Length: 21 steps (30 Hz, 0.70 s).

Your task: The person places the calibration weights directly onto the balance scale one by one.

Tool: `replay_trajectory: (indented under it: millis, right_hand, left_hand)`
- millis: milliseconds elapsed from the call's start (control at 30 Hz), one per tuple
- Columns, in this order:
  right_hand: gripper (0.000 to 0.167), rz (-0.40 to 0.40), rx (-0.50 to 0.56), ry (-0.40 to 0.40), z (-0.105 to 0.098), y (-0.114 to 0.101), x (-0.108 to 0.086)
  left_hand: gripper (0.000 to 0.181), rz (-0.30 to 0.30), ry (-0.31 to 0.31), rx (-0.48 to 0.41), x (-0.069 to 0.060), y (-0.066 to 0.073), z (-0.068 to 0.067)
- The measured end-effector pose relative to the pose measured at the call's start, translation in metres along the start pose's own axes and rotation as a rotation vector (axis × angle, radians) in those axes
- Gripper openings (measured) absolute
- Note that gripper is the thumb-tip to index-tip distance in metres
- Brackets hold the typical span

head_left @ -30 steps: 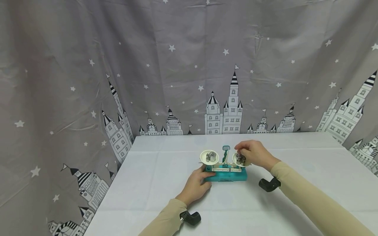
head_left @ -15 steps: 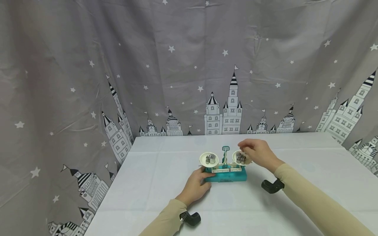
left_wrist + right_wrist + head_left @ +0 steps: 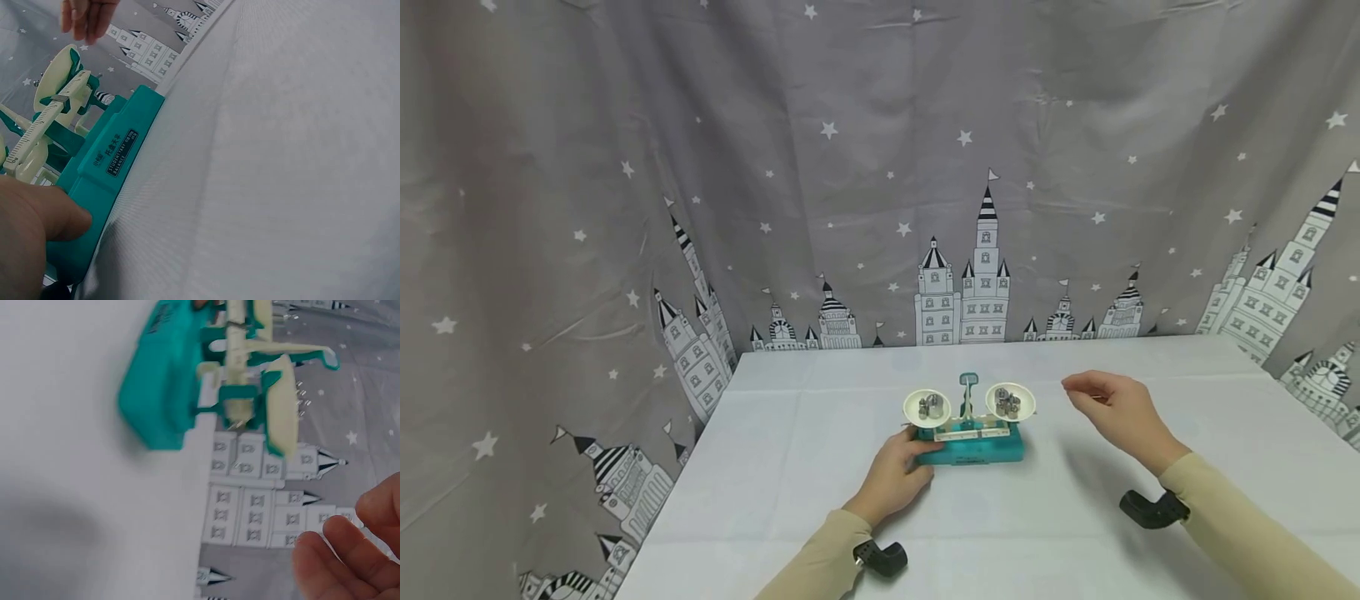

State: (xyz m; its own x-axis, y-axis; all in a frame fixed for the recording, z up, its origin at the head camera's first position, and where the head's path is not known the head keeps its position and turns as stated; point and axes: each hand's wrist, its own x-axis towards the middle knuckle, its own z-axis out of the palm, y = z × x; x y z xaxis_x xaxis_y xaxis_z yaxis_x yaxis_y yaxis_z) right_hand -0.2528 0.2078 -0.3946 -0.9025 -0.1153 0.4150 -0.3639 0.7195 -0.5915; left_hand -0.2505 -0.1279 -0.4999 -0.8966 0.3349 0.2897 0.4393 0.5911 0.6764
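Observation:
A teal balance scale (image 3: 973, 451) with two cream pans stands on the white table. Several small metal weights (image 3: 1007, 403) sit in the right pan (image 3: 1027, 398), and several more weights (image 3: 931, 406) lie in the left pan (image 3: 911, 408). My left hand (image 3: 892, 477) holds the left end of the base, and in the left wrist view a digit (image 3: 72, 215) lies against its front face. To the right of the scale, my right hand (image 3: 1123, 417) hangs above the table with loosely bent fingers and nothing in them. The right wrist view shows its fingertips (image 3: 312, 556) apart from the pan.
A white cloth (image 3: 1037, 533) covers the table. Behind it hangs a grey curtain (image 3: 850, 167) printed with stars and castles. Each wrist carries a black camera, the left camera (image 3: 882, 558) low over the cloth and the right camera (image 3: 1152, 509) higher.
My right hand has moved from over the right pan out to the right, away from the scale. The weights in that pan now show uncovered. The left hand has stayed on the base.

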Motion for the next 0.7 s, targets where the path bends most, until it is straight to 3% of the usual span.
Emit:
replay_trajectory:
  millis: [367,700]
  right_hand:
    - [0.025,0.061,-0.049,-0.050,-0.015,0.024,-0.028]
    - [0.028,0.073,-0.078,-0.077,-0.008,0.033,-0.036]
  left_hand:
    - [0.035,0.005,0.006,0.000,0.000,-0.005,-0.002]
    - [0.036,0.033,0.000,0.011,-0.003,-0.008,-0.010]
